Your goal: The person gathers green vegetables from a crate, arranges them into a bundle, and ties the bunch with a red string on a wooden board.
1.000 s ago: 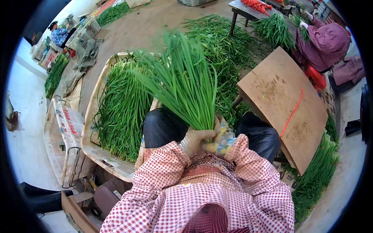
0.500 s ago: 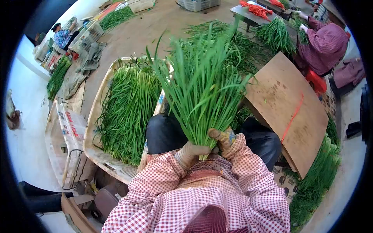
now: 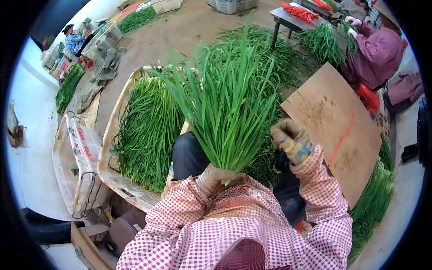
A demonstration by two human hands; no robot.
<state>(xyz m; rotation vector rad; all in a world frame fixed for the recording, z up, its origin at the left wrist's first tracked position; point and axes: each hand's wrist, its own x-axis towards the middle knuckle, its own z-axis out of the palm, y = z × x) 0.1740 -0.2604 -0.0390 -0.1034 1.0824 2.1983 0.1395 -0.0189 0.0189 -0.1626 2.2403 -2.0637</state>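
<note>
My left hand (image 3: 217, 179), in a pale work glove, is wrapped round the stalk ends of a bunch of green garlic chives (image 3: 231, 119). The leaves fan upward and away from me above my lap. Apart from the bunch, on its right side, my gloved right hand (image 3: 290, 138) is raised near the edge of a brown board (image 3: 335, 121). Its fingers are curled in; whether anything small is inside them is hidden. Left of my knee, a pale plastic crate (image 3: 109, 130) holds many more chives (image 3: 150, 130) laid lengthwise.
A red strip (image 3: 343, 138) lies on the board. Loose chives (image 3: 265, 54) cover the floor ahead, with more chives (image 3: 371, 209) at lower right. A co-worker (image 3: 375, 56) sits by a table (image 3: 285, 18) bearing red ties (image 3: 300, 13). Another person (image 3: 74, 41) sits far left.
My right hand has left the base of the chive bunch and moved right and up towards the board. My left hand still grips the bunch, now slightly further left.
</note>
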